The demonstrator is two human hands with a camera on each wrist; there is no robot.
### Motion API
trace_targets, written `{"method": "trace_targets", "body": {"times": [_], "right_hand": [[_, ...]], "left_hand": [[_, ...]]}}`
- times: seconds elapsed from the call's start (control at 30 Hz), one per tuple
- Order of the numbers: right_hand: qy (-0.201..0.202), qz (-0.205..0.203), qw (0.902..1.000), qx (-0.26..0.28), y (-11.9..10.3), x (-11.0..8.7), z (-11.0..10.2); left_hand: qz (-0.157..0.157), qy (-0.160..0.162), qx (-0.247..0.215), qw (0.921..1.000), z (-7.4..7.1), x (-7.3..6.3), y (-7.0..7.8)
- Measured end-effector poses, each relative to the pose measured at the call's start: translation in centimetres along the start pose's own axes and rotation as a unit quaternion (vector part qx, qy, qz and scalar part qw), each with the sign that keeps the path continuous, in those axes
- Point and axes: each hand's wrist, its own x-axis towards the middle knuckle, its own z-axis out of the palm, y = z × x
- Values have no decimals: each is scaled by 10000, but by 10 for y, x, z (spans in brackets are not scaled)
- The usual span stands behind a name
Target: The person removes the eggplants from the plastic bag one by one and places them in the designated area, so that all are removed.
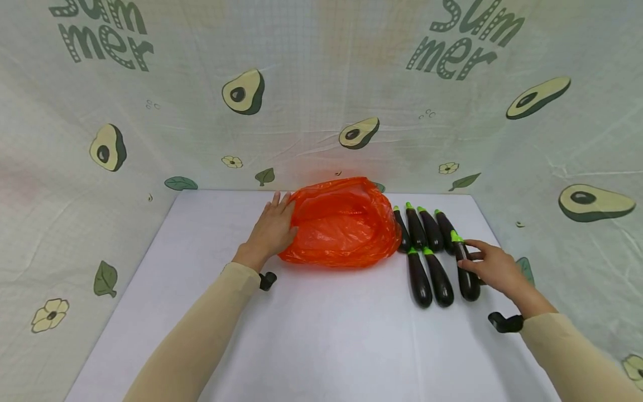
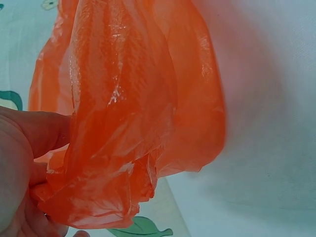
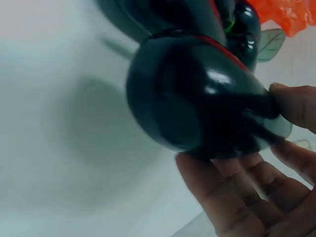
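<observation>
A red plastic bag (image 1: 341, 237) lies with its mouth spread toward me at the table's middle back. At its left edge is my left hand (image 1: 271, 229); the left wrist view shows the thin film of the bag (image 2: 123, 98) bunched between thumb and fingers (image 2: 47, 128). On the right, my right hand (image 1: 494, 268) grips a dark, glossy eggplant (image 1: 467, 273) with a green stem cap. In the right wrist view the held eggplant (image 3: 192, 94) has thumb and fingertips around it, and its shadow falls apart from it on the table.
Several more eggplants (image 1: 431, 230) lie in two rows right of the bag, the near row including one eggplant (image 1: 439, 279) beside the held one. The white table (image 1: 326, 335) meets a cloth backdrop (image 1: 301, 134) printed with avocados at the back and sides.
</observation>
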Motion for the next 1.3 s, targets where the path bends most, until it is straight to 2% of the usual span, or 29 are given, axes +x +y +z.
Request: {"method": "trace_targets", "body": {"times": [0.2,0.77,1.3], "right_hand": [[-394,106,9992,21,10,4,7],[-765,379,9963,46,15,11,20],[-746,251,9969,53,15,14,23]], "left_hand": [[70,23,11,10000,1,0,-2],[8,-40,23,10000,1,1,-1],[66,4,4,10000,1,0,0]]}}
